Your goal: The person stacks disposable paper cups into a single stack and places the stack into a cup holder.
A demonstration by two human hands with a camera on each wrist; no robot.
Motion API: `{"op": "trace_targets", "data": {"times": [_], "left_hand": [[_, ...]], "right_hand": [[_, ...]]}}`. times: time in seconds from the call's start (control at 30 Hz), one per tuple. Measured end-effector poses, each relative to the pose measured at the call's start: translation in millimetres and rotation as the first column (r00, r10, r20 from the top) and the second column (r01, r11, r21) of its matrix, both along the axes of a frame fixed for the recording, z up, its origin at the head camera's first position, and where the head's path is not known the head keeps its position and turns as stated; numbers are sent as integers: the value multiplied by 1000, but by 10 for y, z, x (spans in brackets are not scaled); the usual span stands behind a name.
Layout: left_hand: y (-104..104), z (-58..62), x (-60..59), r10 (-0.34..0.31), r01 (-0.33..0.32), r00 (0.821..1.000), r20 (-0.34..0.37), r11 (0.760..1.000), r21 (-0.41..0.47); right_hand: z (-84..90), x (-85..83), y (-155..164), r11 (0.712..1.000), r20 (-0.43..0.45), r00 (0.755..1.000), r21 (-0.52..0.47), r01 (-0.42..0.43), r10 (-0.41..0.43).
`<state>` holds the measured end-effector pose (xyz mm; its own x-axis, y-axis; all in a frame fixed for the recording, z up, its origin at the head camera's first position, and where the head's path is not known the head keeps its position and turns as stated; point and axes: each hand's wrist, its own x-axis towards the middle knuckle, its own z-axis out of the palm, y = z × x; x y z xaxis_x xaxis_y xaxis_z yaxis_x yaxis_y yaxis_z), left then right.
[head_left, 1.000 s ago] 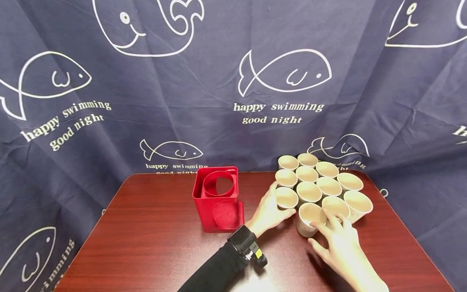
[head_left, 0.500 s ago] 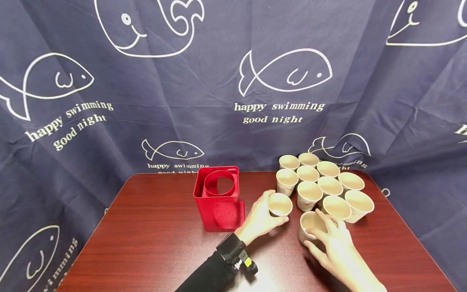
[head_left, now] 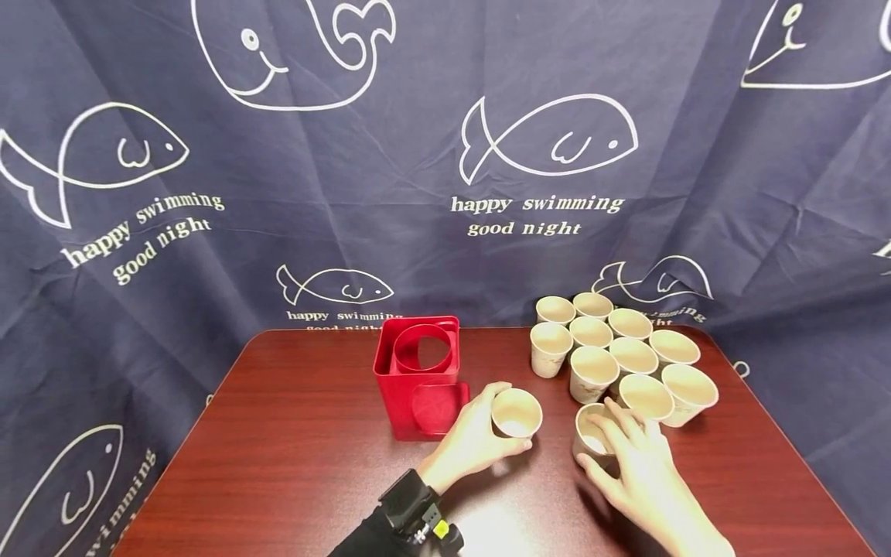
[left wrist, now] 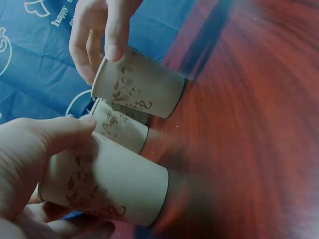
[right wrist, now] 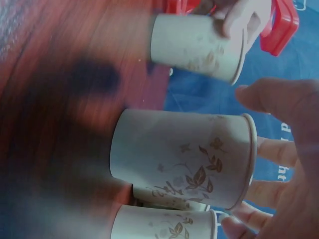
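Note:
My left hand [head_left: 487, 430] grips a beige paper cup [head_left: 517, 413] with a leaf print and holds it just right of the red cup holder [head_left: 420, 379]. The left wrist view shows the thumb on the side of this paper cup [left wrist: 112, 185]. My right hand [head_left: 607, 447] curls round a second paper cup [head_left: 590, 438] standing on the table, in front of the cluster of cups [head_left: 618, 350]. In the right wrist view the fingers wrap the rim of that second cup [right wrist: 182, 157].
The dark red wooden table [head_left: 299, 464] carries the holder at its middle and several upright cups at the back right. A navy curtain with fish drawings [head_left: 278, 170] hangs close behind. The table's right edge [head_left: 800, 464] lies near my right hand.
My left hand has taken a cup out of the cluster and carried it left, toward the red holder. My right hand has drawn the front cup slightly away from the others.

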<state>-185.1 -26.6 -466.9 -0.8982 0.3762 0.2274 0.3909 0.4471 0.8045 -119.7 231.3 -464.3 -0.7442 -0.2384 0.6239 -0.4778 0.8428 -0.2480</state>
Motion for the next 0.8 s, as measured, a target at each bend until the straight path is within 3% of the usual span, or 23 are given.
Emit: {"op": "trace_targets", "data": {"times": [0.27,0.57,0.8], "left_hand": [[-191,-41,154,-20,19,999,45,1000,21],[-369,-56,286,-11,9,998,56,999,35],[-501,-101,351,-33,27,997,64,995,93]], "right_hand": [[24,-39,13,1000,14,1000,7,16,-16],[85,-44,-28,999,98,995,-23,39,-36],[156,-80,-77,993,48,997,-104,-60,65]]}}
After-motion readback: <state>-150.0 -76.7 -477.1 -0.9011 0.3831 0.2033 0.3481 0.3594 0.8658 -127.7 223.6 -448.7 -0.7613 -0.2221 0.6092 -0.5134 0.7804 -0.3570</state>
